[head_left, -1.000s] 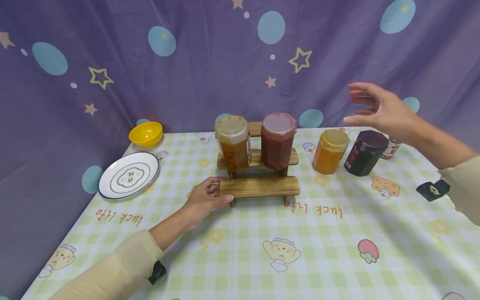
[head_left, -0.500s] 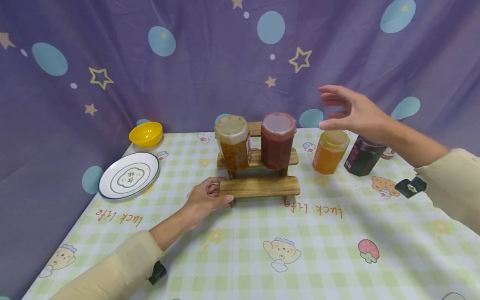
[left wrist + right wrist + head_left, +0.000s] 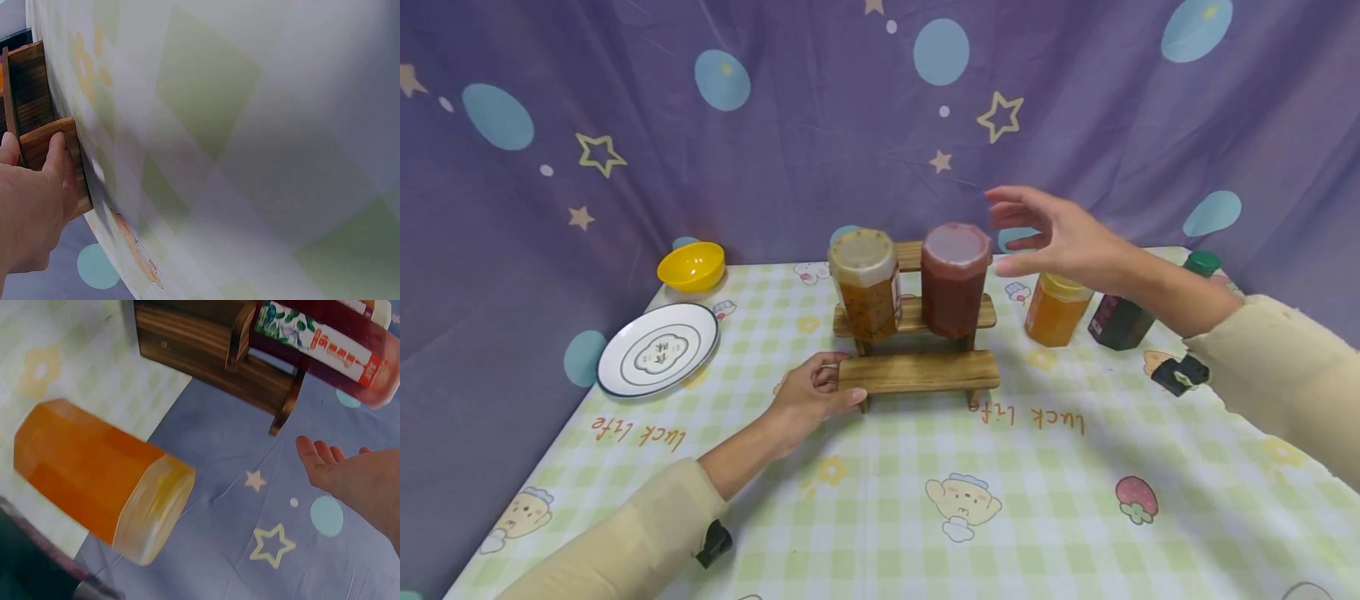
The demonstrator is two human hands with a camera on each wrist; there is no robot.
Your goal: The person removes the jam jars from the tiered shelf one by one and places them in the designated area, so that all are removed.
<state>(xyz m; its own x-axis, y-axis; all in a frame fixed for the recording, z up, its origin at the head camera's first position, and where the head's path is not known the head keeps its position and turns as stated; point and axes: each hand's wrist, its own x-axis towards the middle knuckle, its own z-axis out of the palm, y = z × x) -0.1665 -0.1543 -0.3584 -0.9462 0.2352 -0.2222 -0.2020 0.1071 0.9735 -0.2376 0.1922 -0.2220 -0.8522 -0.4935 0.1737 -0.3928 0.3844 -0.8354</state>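
Observation:
My left hand (image 3: 805, 400) grips the left end of the lowest step of a wooden tiered stand (image 3: 925, 372), thumb in front and fingers round the end. The left wrist view shows that hand (image 3: 37, 206) at the step's end. Two jars stand on the middle step: an amber jar with dark specks (image 3: 868, 292) and a dark red jar (image 3: 955, 287). Just right of the red jar hovers my right hand (image 3: 1067, 237), fingers spread in a loose curve and holding nothing. In the right wrist view, the red jar's label (image 3: 340, 350) faces the camera, apart from the fingertips.
Below my right forearm stand an orange jar with a yellow lid (image 3: 1052, 315) and a dark purple jar (image 3: 1120, 323), partly hidden. A green lid (image 3: 1202, 263) shows behind the arm. To the left are a yellow bowl (image 3: 692, 267) and a white plate (image 3: 625, 354).
My right hand has moved left and slightly down, from above the dark jar, past the orange jar, to beside the red jar. My left hand and the stand have stayed put.

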